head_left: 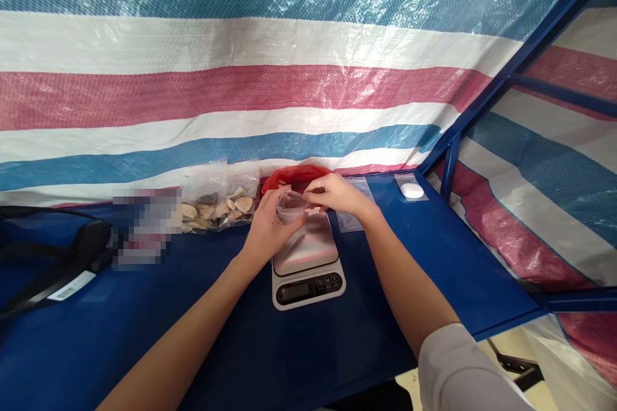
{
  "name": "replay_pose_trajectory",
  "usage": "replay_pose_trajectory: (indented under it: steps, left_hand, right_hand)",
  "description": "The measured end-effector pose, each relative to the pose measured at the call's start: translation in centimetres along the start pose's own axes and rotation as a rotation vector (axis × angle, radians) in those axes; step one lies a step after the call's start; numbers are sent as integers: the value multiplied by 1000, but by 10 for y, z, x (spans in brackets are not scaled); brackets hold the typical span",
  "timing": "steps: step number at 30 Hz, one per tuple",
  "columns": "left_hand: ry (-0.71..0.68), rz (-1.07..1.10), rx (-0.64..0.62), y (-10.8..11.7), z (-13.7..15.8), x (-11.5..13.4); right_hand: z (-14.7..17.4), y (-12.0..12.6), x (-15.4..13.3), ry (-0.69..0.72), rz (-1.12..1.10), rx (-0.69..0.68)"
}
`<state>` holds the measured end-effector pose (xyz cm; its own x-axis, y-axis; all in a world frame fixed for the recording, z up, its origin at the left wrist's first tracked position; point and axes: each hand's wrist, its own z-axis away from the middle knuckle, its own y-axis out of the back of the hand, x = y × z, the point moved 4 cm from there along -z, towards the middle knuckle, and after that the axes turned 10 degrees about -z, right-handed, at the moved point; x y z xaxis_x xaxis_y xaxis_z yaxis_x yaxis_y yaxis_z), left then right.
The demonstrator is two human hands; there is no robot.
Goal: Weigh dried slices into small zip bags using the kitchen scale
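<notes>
My left hand [272,221] is curled around a clear plastic bag [289,204], whose mouth gapes above the far end of a kitchen scale [308,257]. At the bag's right rim, the fingers of my right hand [330,192] are pinched together on the plastic. Whether they also hold something small is hidden. Right behind both hands lies an open red plastic bag [294,173], with a little pale brown content showing. The scale is white, with a dark display and several buttons at its near end; no digits can be read.
Two clear bags of dried brown slices [222,209] stand left of the red bag. A flat clear bag [351,221] lies right of the scale. Farther right is a white oval object [412,191] on plastic. Black straps [81,250] lie at left on the blue table [395,302]. Striped sheeting [241,90] rises behind.
</notes>
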<state>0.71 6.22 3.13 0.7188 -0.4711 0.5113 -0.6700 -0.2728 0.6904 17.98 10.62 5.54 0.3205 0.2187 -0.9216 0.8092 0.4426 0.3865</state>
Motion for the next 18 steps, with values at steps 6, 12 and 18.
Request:
replay_pose_trajectory:
  steps: [6,12,18]
  left_hand:
    - [25,-61,-92,-4,0,-6]
    - [36,-53,-132,-5,-2,-8]
    - [35,-51,-154,-7,0,-14]
  right_hand:
    - [8,6,-23,186,226,135]
    - [7,-20,-37,324,295,28]
    - [1,-25,-25,279,262,-19]
